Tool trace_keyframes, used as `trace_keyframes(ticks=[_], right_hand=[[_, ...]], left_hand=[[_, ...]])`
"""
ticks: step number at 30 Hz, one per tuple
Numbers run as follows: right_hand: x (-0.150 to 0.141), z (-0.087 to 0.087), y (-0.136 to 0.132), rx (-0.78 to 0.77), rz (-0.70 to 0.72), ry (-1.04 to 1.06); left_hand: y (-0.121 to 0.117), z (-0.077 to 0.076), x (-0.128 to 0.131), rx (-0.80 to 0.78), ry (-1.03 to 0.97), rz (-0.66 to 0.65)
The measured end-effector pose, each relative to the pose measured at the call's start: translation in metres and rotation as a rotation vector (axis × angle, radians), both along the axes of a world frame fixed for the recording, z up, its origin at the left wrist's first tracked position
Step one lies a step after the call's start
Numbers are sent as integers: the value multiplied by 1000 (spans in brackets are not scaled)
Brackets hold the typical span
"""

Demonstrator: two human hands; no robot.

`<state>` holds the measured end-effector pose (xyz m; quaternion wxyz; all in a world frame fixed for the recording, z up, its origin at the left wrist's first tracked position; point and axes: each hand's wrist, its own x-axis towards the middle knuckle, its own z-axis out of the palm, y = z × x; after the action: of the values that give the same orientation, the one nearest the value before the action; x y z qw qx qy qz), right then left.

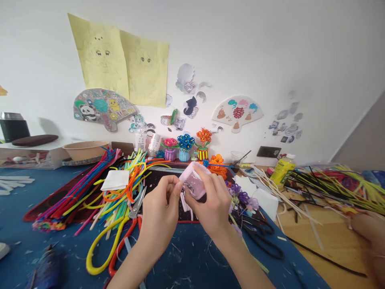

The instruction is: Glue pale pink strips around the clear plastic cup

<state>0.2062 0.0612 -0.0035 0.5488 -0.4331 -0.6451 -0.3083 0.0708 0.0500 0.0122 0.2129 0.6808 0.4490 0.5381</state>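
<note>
A: Item one, whereabouts?
B: Cup (198,188), clear, tinged pink, with fuzzy trim (189,171) along its edge. Raised between both hands, over the red-edged mat (43,202).
A: Fingers?
B: Left hand (164,200): thumb and forefinger pinched on the trimmed corner. Right hand (212,198): curled round the opposite side, fingers over the top, thumb at the near edge.
A: Handling?
B: Probably very light. Clear wall looks thin, slick and liable to dent under a squeeze; trim appears soft and gives better purchase. Best hold: light pinch at the trim, wall merely steadied.
A: Unclear or incomplete?
B: Cup's far side, covered by the right fingers. Dark marks and glints within: contents or reflections, cannot tell. Pale strips (184,203) below, partly behind the hands. Blue tool (46,265), cut off at the bottom, type uncertain. Another person's hand (365,228), blurred, at the right edge; its grip cannot be told.
</note>
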Motion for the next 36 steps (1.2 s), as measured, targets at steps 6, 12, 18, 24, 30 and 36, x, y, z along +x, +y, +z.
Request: trace_keyframes(ticks=[6, 12, 18, 24, 30, 36], right_hand=[[1, 1, 0, 0, 3, 9], [-2, 0, -1, -7, 10, 31], [-2, -2, 1, 12, 15, 32], [0, 1, 1, 19, 34, 32], [3, 2, 1, 24, 28, 38], [1, 2, 0, 64, 6, 56]], left_hand=[[3, 0, 1, 41, 72, 32], [3, -5, 2, 111, 147, 89], [3, -6, 3, 76, 168, 74], [3, -4, 3, 75, 155, 58], [1, -3, 3, 44, 107, 48], [0, -1, 5, -26, 57, -1]])
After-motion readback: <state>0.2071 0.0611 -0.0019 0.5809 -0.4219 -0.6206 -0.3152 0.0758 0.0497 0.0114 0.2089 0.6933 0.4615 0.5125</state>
